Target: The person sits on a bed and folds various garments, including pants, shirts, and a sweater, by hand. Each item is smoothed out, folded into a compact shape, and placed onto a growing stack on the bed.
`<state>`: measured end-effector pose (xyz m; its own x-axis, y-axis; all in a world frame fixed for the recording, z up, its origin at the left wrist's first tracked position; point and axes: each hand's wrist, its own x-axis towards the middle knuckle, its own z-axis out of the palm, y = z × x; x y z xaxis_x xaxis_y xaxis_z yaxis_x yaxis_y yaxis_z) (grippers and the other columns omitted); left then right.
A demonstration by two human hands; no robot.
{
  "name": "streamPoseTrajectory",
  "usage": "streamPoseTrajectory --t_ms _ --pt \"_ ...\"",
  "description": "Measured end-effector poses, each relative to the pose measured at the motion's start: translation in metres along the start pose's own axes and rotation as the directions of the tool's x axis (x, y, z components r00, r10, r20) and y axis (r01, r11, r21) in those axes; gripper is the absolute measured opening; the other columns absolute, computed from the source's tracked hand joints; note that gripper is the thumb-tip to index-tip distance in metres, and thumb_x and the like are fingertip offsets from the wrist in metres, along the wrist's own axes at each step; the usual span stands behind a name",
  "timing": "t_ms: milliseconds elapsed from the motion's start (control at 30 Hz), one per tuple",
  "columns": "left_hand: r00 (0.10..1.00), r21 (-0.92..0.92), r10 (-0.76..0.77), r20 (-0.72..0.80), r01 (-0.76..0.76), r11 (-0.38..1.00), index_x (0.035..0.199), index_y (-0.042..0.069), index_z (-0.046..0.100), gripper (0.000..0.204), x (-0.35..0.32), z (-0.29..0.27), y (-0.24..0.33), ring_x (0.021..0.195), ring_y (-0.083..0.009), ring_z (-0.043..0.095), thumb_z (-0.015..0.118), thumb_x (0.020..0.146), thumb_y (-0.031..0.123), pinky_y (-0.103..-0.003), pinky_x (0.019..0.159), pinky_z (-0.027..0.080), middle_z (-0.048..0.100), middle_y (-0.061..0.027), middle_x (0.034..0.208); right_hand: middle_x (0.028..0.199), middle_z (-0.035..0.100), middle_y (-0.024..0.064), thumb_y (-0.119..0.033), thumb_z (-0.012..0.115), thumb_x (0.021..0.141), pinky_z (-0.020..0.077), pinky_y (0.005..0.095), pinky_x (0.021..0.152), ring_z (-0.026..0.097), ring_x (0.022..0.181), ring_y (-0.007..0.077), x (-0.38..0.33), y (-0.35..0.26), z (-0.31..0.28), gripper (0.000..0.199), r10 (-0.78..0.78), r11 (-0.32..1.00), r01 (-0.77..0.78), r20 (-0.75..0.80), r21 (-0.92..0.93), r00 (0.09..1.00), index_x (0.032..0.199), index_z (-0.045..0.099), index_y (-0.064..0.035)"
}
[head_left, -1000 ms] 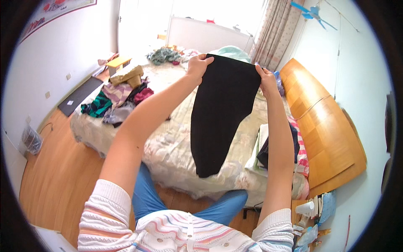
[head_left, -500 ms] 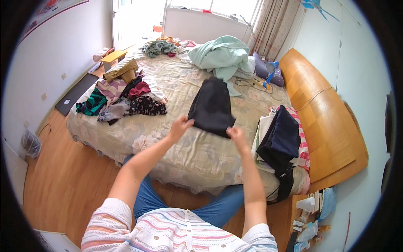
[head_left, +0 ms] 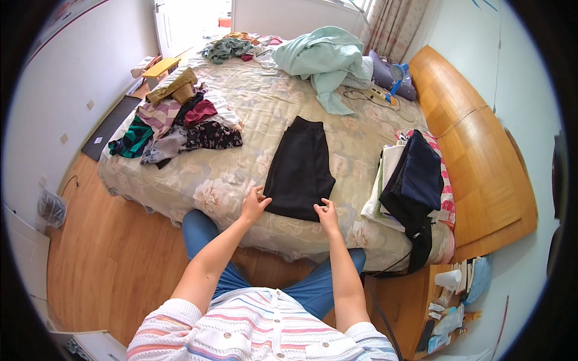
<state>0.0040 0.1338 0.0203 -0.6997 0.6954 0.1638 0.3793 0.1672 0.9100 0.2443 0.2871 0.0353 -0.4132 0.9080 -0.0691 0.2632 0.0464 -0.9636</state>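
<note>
The black trousers [head_left: 299, 171] lie flat on the flowery bed [head_left: 367, 144], between a messy clothes pile [head_left: 188, 120] and a folded stack of clothes [head_left: 416, 174]. The left hand [head_left: 255, 204] pinches their near left corner, and the right hand [head_left: 326, 215] pinches the near right corner. They look soft, floppy and light, and likely won't slip or break. Those 2 corners seem good spots for holding them smooth.

Your shot's nice and bright, with daylight pouring in from the far doorway [head_left: 208, 19], which is totally blown out. Black trousers [head_left: 298, 174] look sharp enough, but your fisheye warps the edges and the corners go black.
</note>
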Motion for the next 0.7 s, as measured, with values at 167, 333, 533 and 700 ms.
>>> streamPoseTrajectory --t_ms 167,333,533,700 --pt "0.984 -0.191 0.099 0.147 -0.07 0.979 0.126 0.005 0.057 0.044 0.001 -0.008 -0.004 0.068 -0.0147 0.061 0.072 0.087 0.018 -0.029 0.066 0.049 0.067 -0.0064 0.078 0.082 0.061 0.0011 -0.022 0.066 0.093 0.0461 0.0239 0.072 0.055 0.077 0.0082 0.001 0.018 -0.006 0.033 -0.074 0.993 0.071 0.029 0.091 0.997 0.117 0.058 -0.0006" --pt "0.827 -0.276 0.274 0.492 -0.15 0.949 0.135 0.009 0.054 0.041 -0.02 -0.056 0.003 0.064 -0.0123 0.054 0.061 0.095 0.013 -0.027 0.061 0.043 0.058 -0.0029 0.064 0.072 0.065 0.0041 -0.029 0.056 0.099 0.0465 0.0243 0.065 0.059 0.066 0.0089 -0.039 0.005 -0.037 0.03 0.08 0.995 -0.064 0.214 -0.081 0.974 0.094 0.066 -0.0014" --pt "0.851 -0.031 0.413 0.324 -0.426 0.904 0.121 0.01 0.063 0.026 -0.021 -0.057 0.001 0.07 -0.0245 0.063 0.052 0.099 0.016 -0.036 0.063 0.048 0.067 -0.0087 0.077 0.062 0.066 0.0082 -0.029 0.058 0.096 0.0483 0.0323 0.06 0.062 0.055 0.0181 -0.043 -0.043 -0.032 0.03 0.084 0.916 -0.029 0.121 -0.401 0.989 0.084 0.064 -0.0015" --pt "0.981 0.154 0.188 -0.053 -0.179 0.972 0.103 0.012 0.067 0.021 0.011 -0.02 -0.003 0.082 -0.0364 0.065 0.05 0.1 0.024 -0.042 0.067 0.051 0.069 -0.0146 0.086 0.079 0.066 0.0118 -0.019 0.061 0.091 0.0508 0.0375 0.069 0.066 0.075 0.028 0.014 -0.065 0.027 0.017 -0.409 0.813 0.397 0.066 -0.426 0.91 0.087 0.065 -0.0025"
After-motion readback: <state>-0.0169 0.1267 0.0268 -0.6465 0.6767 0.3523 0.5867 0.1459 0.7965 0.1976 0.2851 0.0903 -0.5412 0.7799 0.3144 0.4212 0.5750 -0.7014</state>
